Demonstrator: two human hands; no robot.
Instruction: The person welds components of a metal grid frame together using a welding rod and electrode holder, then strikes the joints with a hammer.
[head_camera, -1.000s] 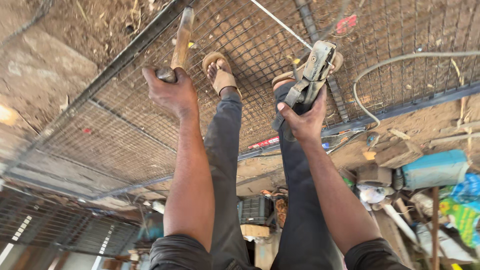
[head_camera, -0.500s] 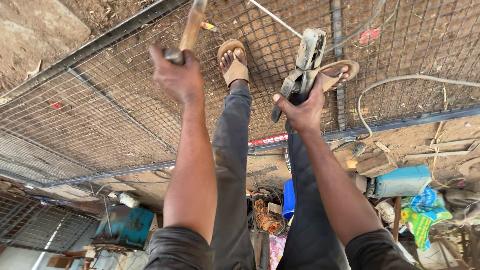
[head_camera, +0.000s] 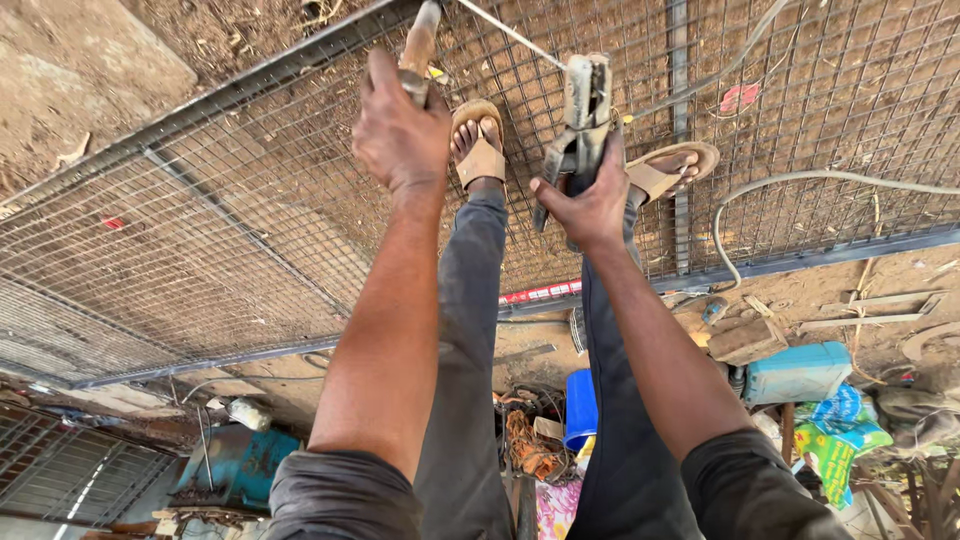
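Observation:
My left hand (head_camera: 400, 135) is closed round the wooden handle of a tool (head_camera: 420, 40), probably a hammer; its head is out of frame. My right hand (head_camera: 590, 200) grips a grey welding electrode holder (head_camera: 585, 100) with a thin rod (head_camera: 505, 32) sticking out of it toward the upper left. Both hands hover over a large wire mesh panel in a metal frame (head_camera: 250, 230) lying on bare dirt. My feet in tan sandals (head_camera: 480, 145) (head_camera: 670, 170) stand on the mesh just beyond the hands.
A pale cable (head_camera: 800, 180) curls over the mesh at right. Past the frame's edge lie a teal canister (head_camera: 795, 372), a blue bucket (head_camera: 580, 405), wood scraps (head_camera: 745, 340), a blue machine (head_camera: 235, 465) and another grille (head_camera: 70, 475).
The view has swung, so the mesh and clutter shifted in frame. Both hands kept their grip; the electrode holder now stands more upright and closer to the left hand.

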